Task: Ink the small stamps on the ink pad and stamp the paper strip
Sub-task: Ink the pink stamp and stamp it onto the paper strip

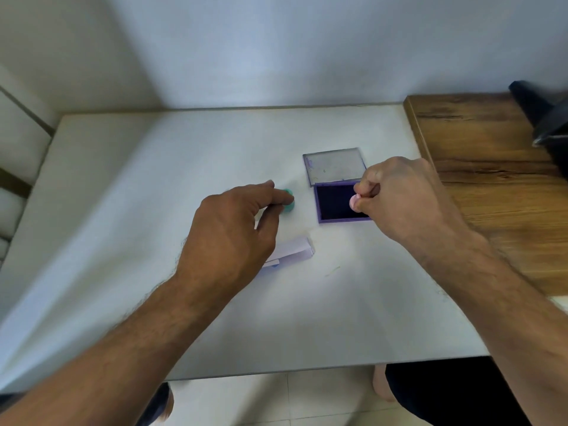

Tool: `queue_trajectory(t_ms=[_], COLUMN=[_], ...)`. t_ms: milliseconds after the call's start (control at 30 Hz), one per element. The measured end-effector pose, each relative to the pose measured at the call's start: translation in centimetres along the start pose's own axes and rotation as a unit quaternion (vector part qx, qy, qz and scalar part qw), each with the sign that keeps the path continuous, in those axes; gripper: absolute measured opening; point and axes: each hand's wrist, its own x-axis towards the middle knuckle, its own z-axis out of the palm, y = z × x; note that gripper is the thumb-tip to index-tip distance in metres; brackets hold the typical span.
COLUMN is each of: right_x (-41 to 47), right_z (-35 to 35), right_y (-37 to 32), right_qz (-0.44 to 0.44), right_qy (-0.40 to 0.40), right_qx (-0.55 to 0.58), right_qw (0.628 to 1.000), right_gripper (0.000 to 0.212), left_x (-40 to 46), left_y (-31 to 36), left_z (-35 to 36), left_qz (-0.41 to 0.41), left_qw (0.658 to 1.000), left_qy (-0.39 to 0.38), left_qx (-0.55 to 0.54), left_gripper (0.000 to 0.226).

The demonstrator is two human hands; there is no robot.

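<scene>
A purple ink pad (335, 207) lies open on the white table (153, 179), its clear lid (333, 164) folded back behind it. My right hand (402, 201) hovers over the pad's right side, its fingers closed on a small pink stamp (354, 200). To the left of the pad, my left hand (233, 232) has thumb and forefinger around a small green stamp (288, 205) that stands on the table. A folded white paper strip (295, 249) lies just in front of the pad, its left part hidden under my left hand.
A wooden surface (491, 179) adjoins the table on the right, with a dark object (544, 115) at its far end. A wall runs close behind the table. The table's near edge is at the bottom, with my legs below it.
</scene>
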Motion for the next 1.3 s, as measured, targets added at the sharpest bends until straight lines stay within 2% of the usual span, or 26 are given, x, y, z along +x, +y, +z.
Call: queue_trajectory(t_ms=[100, 233, 300, 333, 400, 467, 533, 600, 667, 767, 967, 1133, 1300], right_x=[-1.0, -1.3, -1.4, -1.6, -2.3, -3.0, -3.5, -3.8, -4.1, -4.3, -4.1, -4.5, -5.2], right_z=[0.9, 1.2, 1.0, 1.1, 1.6, 2.3, 3.4, 4.3, 5.2, 6.3, 6.4, 6.5, 6.8], right_y=[0.1, 0.7, 0.1, -0.6, -2.6, -4.3, -5.3, -5.5, -5.3, -4.6, -4.4, -3.8, -3.9], right_qz=[-0.038, -0.043, -0.045, -0.046, -0.030, -0.014, 0.007, 0.032, 0.041, 0.033, 0.020, -0.084, -0.202], right_qy=[0.038, 0.091, 0.125, 0.119, 0.056, -0.017, -0.068, -0.105, -0.131, -0.145, -0.118, -0.053, 0.005], right_qx=[-0.018, -0.008, 0.056, 0.124, 0.324, 0.479, 0.557, 0.582, 0.566, 0.506, 0.465, 0.328, 0.208], right_qw=[0.998, 0.995, 0.990, 0.984, 0.944, 0.877, 0.828, 0.806, 0.813, 0.850, 0.877, 0.939, 0.957], right_gripper=[0.010, 0.009, 0.011, 0.015, 0.018, 0.013, 0.012, 0.014, 0.017, 0.020, 0.022, 0.020, 0.020], left_x=[0.0, 0.1, 0.1, 0.0, -0.1, -0.2, -0.3, -0.5, -0.8, -1.2, -1.2, -1.0, -0.6], left_y=[-0.2, -0.6, -0.8, -1.0, -1.4, -1.7, -2.1, -2.5, -2.7, -2.8, -3.3, -3.9, -4.3], left_z=[-0.6, -1.9, -2.4, -2.6, -2.9, -2.9, -3.1, -3.3, -3.5, -3.7, -3.5, -3.0, -2.9], left_qz=[-0.008, -0.053, -0.053, -0.045, -0.020, -0.012, -0.022, -0.028, -0.013, 0.009, 0.028, 0.015, 0.019], left_qw=[0.999, 0.997, 0.996, 0.996, 0.995, 0.992, 0.989, 0.983, 0.977, 0.968, 0.953, 0.952, 0.950], left_qy=[-0.013, -0.019, -0.024, -0.021, -0.011, -0.012, -0.029, -0.067, -0.109, -0.151, -0.206, -0.220, -0.238], left_qx=[0.045, 0.062, 0.068, 0.075, 0.101, 0.122, 0.141, 0.167, 0.185, 0.199, 0.221, 0.213, 0.202], left_gripper=[0.029, 0.030, 0.030, 0.031, 0.032, 0.030, 0.025, 0.015, 0.014, 0.023, 0.020, 0.018, 0.018])
